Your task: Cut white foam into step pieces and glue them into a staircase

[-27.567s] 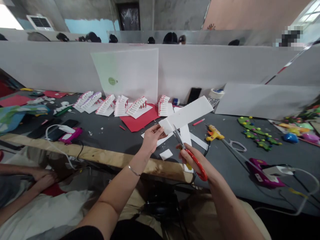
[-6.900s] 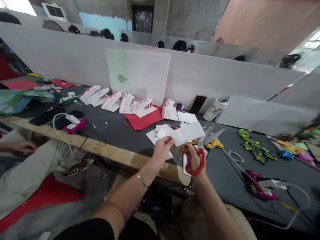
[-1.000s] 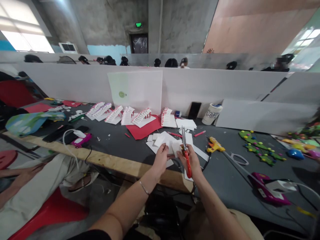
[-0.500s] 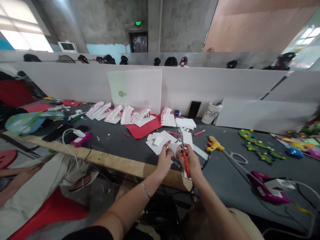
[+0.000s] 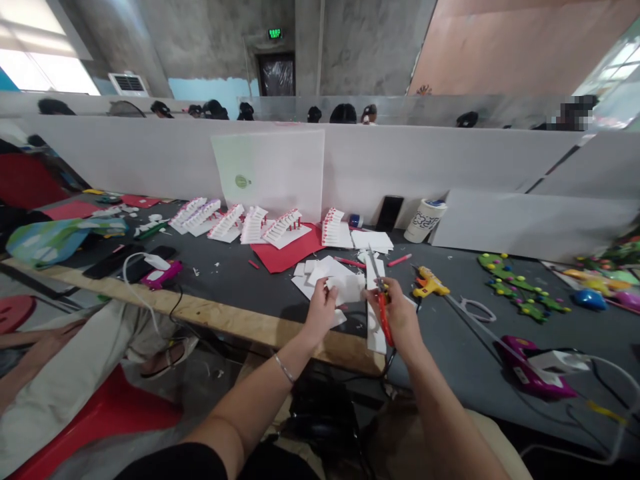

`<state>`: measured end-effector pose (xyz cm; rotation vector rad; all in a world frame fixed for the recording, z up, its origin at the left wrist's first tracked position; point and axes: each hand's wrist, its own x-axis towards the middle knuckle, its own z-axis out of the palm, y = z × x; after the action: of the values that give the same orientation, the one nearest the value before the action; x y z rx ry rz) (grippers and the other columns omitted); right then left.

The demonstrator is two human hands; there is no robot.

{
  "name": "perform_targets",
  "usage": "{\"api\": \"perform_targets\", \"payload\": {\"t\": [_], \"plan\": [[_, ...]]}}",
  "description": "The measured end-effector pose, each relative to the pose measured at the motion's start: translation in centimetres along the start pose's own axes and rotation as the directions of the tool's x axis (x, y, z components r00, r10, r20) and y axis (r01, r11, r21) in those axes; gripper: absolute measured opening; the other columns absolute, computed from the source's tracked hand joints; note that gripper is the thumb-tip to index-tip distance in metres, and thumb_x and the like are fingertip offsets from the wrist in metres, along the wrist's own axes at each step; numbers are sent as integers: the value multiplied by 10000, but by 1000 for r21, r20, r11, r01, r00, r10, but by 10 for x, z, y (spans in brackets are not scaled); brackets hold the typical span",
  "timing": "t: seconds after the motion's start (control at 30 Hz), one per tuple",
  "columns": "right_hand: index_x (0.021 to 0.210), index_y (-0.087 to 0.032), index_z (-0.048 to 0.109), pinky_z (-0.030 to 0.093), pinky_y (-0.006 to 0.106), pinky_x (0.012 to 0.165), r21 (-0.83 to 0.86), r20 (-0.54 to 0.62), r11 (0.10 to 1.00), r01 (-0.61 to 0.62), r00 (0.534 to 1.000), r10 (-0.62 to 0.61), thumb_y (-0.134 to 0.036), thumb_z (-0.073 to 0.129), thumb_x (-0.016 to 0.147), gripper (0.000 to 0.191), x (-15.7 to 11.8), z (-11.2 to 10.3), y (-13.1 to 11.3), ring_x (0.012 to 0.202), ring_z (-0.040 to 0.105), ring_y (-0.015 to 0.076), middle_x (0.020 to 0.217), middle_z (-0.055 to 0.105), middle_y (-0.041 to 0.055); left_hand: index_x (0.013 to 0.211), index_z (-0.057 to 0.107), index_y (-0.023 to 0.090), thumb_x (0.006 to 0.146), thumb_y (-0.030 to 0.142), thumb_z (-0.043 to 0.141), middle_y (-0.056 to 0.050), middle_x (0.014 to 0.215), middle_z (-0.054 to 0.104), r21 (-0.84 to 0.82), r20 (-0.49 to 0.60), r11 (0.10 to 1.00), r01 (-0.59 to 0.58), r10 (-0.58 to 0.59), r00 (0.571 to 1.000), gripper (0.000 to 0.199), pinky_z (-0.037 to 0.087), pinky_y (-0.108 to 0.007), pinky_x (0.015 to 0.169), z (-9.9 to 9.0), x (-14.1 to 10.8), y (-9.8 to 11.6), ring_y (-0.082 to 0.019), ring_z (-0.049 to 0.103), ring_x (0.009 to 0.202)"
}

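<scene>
My left hand (image 5: pixel 319 312) pinches a small white foam piece (image 5: pixel 346 289) at its edge, just above a loose pile of white foam cut-offs (image 5: pixel 320 272) on the table. My right hand (image 5: pixel 401 315) grips red-handled scissors (image 5: pixel 383 313) with the blades pointing up and away, closed or nearly so. The scissors stand a little right of the held piece, not touching it. Under them lies a long white foam strip (image 5: pixel 375 327).
Beyond my hands stand several white stair-shaped paper models (image 5: pixel 283 228) and a red paper sheet (image 5: pixel 280 253). A yellow glue gun (image 5: pixel 429 282) lies to the right, and a magenta glue gun (image 5: pixel 530 380) lies nearer. The wooden table edge (image 5: pixel 235 327) runs in front.
My right hand and the scissors have moved right, away from the foam piece in my left hand. A moment ago the blades were at the piece's edge, between my close-together hands.
</scene>
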<state>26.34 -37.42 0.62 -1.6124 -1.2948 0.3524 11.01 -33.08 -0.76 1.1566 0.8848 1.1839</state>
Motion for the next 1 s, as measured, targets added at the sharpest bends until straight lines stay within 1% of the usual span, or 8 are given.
{"api": "perform_targets", "payload": {"t": [0.13, 0.23, 0.33, 0.43, 0.57, 0.7, 0.83, 1.0], "plan": [[1011, -243, 527, 476, 299, 611, 359, 36, 933, -40, 999, 29, -558, 756, 682, 510, 4, 3, 7, 639, 587, 172, 751, 641, -17, 1081, 602, 183, 831, 420, 672, -54, 952, 670, -104, 53, 994, 43, -37, 998, 351, 554, -244, 677, 0, -3, 12, -164, 643, 828], [995, -250, 520, 445, 275, 587, 480, 87, 872, -93, 995, 58, -490, 780, 679, 474, 4, 5, 6, 613, 529, 141, 732, 600, -47, 1045, 652, 170, 769, 427, 726, -43, 902, 668, -119, 89, 989, 85, -74, 993, 384, 555, -230, 607, -1, -3, 19, -155, 634, 769], [981, -249, 532, 415, 256, 567, 494, 80, 864, -103, 994, 72, -413, 806, 652, 458, 3, 1, 0, 597, 499, 126, 708, 576, -61, 1191, 655, 189, 735, 392, 753, 6, 811, 614, -69, 112, 993, 96, -87, 990, 508, 557, -209, 516, -6, -2, 23, -106, 567, 662], [968, -248, 544, 401, 251, 540, 490, 60, 866, -102, 995, 83, -388, 805, 635, 446, 4, -3, -6, 571, 473, 121, 667, 545, -71, 1341, 584, 228, 746, 368, 746, 43, 755, 532, -57, 123, 994, 92, -85, 989, 632, 579, -204, 500, -9, -1, 25, -73, 512, 623], [966, -247, 548, 396, 249, 526, 507, 63, 855, -104, 994, 84, -368, 802, 643, 429, 2, -5, -10, 567, 467, 121, 663, 533, -73, 1310, 605, 208, 748, 383, 737, 63, 694, 442, -59, 119, 996, 71, -64, 991, 603, 602, -229, 521, -7, -4, 27, -67, 478, 594], [1018, -244, 554, 436, 259, 568, 535, -1, 843, -55, 998, 66, -359, 786, 689, 419, -2, 0, -10, 620, 512, 127, 754, 567, -46, 1226, 638, 199, 736, 407, 741, 43, 716, 518, -97, 68, 993, 65, -59, 996, 542, 580, -217, 513, -2, -6, 32, -83, 519, 600], [1106, -259, 533, 506, 279, 681, 633, -49, 774, -11, 997, 54, -348, 754, 719, 454, -12, 18, -14, 739, 590, 146, 856, 603, -26, 1220, 626, 201, 742, 392, 737, -3, 794, 610, -156, -7, 986, 62, -63, 998, 526, 519, -176, 480, 5, -5, 41, -106, 572, 632], [1120, -262, 542, 536, 325, 780, 692, -48, 722, -26, 995, 82, -332, 735, 730, 440, -20, 36, -24, 854, 653, 180, 947, 657, 12, 1188, 647, 196, 786, 376, 706, -21, 793, 650, -90, -52, 995, -35, 30, 998, 444, 459, -156, 507, 9, -6, 43, -101, 571, 627]]}}
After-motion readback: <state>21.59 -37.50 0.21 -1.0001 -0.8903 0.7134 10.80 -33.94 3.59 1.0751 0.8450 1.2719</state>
